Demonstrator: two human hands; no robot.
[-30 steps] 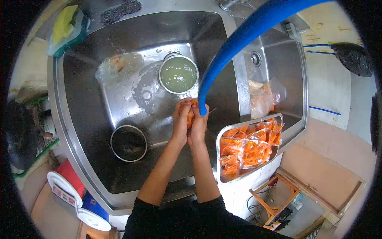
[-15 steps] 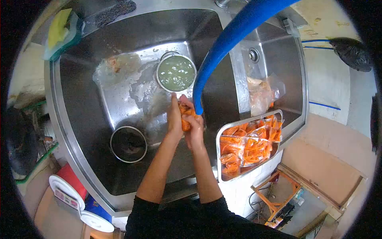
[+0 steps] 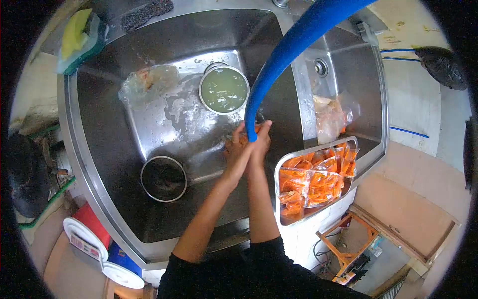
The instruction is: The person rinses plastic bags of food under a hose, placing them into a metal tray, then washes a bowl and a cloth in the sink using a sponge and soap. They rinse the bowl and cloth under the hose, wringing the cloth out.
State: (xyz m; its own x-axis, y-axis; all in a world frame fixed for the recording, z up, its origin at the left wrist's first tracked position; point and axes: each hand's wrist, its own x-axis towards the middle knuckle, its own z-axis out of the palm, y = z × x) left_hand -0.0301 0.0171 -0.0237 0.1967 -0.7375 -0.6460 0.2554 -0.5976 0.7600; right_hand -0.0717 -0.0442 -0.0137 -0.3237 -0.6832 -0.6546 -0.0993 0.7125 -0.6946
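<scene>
Over the steel sink (image 3: 119, 164), my left hand (image 3: 237, 152) and my right hand (image 3: 259, 144) are pressed together around an orange piece of food (image 3: 243, 140), mostly hidden between the palms. They sit right under the mouth of a blue hose (image 3: 284, 55) that arcs down from the top. A metal pot (image 3: 224, 89) of cloudy greenish liquid stands just beyond the hands. To the right, a steel tray (image 3: 279, 199) on the sink edge holds several bags of orange pieces (image 3: 311, 182).
An empty round metal bowl (image 3: 163, 178) rests in the basin at lower left. A crumpled clear bag (image 3: 147, 82) lies at the back. A second basin on the right holds a plastic bag (image 3: 331, 117). Sponges (image 3: 79, 35) lie on the far left rim.
Both hands shifted slightly right and rotated, staying clasped on the orange piece beneath the hose end. The view moved a little.
</scene>
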